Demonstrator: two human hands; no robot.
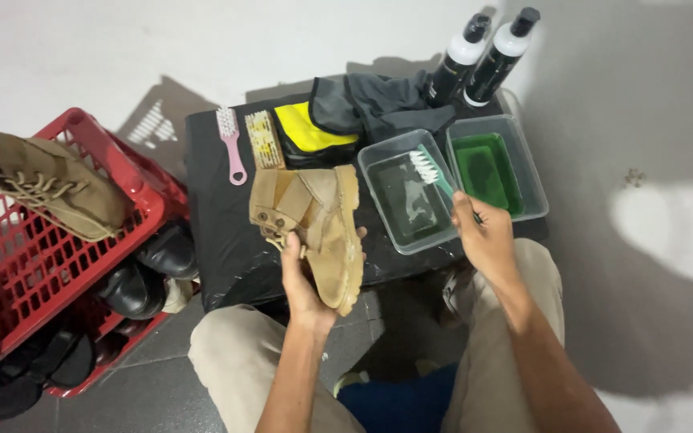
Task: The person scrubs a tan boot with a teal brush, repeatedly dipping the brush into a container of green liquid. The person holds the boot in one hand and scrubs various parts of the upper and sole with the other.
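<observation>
My left hand (pixel 302 273) grips a tan suede boot (pixel 314 224) from below, sole turned to the right, over the near edge of a small black table (pixel 218 232). My right hand (pixel 483 232) holds a green-handled brush (pixel 433 172) with white bristles, its head hanging over a clear tub of water (pixel 407 196). A second clear tub (pixel 491 164) with green liquid sits just right of it.
A pink brush (pixel 230 140), a wooden brush (pixel 264 138), a yellow-and-black sponge pad (pixel 310 132), a grey cloth (pixel 382 100) and two black bottles (pixel 479 56) lie at the table's back. A red basket (pixel 34 265) at left holds another tan boot (pixel 42 188) and black shoes (pixel 146 273).
</observation>
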